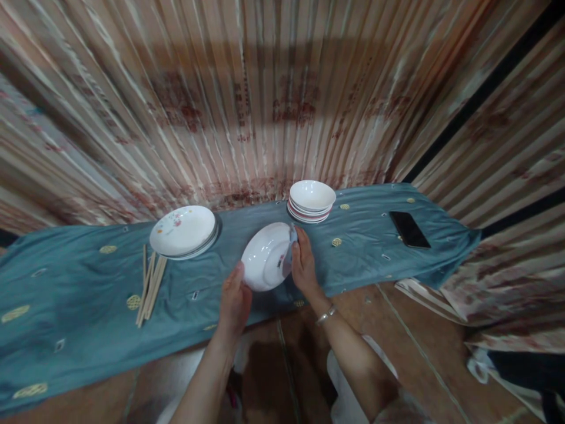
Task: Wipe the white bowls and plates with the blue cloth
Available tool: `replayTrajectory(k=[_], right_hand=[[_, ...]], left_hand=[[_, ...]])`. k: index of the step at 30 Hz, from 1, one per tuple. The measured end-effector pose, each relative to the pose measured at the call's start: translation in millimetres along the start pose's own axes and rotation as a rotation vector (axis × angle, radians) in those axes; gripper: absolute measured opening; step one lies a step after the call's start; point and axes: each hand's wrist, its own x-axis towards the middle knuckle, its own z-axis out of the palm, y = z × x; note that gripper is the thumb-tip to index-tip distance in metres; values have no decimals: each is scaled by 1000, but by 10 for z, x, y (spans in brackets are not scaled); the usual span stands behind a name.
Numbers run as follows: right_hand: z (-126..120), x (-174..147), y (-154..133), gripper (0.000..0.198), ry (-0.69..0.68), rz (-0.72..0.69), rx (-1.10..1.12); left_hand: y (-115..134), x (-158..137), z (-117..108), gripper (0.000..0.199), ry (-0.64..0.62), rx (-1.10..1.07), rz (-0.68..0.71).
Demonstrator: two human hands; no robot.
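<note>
In the head view, a white plate [262,259] is held tilted above the table's front part. Its underside, with a foot ring and a small dark mark, faces me. My left hand [236,294] grips the lower left rim. My right hand [303,262] is closed at the right edge, pressing a pale, bluish cloth [293,233] against the plate. Most of that cloth is hidden by the fingers. Behind the plate to the right stands a stack of white bowls [312,197]. To the left is a stack of white plates [183,231], the top one flower-patterned.
Several wooden chopsticks [152,285] lie in front of the plate stack. A black phone [409,229] rests toward the right end. A teal patterned cloth [88,306] covers the narrow table. Pleated curtains [265,106] hang close behind, and dark poles [477,94] slant at the right.
</note>
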Motion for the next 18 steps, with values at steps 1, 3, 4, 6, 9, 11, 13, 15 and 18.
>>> replayTrajectory(k=[1, 3, 4, 6, 9, 11, 13, 15, 18], right_hand=[[10, -17, 31, 49, 1, 19, 23], [24, -51, 83, 49, -7, 59, 73], [28, -68, 106, 49, -17, 79, 97], [34, -100, 146, 49, -38, 113, 132], [48, -143, 185, 50, -73, 133, 148], [63, -172, 197, 52, -93, 134, 145], [80, -204, 197, 54, -102, 139, 135], [95, -236, 188, 55, -106, 145, 117], [110, -276, 172, 56, -125, 152, 96]], left_hand=[[-1, 8, -2, 22, 11, -7, 18], [0, 16, 14, 22, 49, -14, 56], [3, 17, 31, 21, 72, -20, 67], [15, 18, 70, 20, 122, -32, 71], [37, 20, 117, 23, 163, -40, 39], [46, 21, 130, 27, 175, -44, 25], [48, 25, 129, 30, 177, -50, 16], [45, 32, 119, 32, 169, -60, 8], [41, 42, 98, 36, 152, -82, -5]])
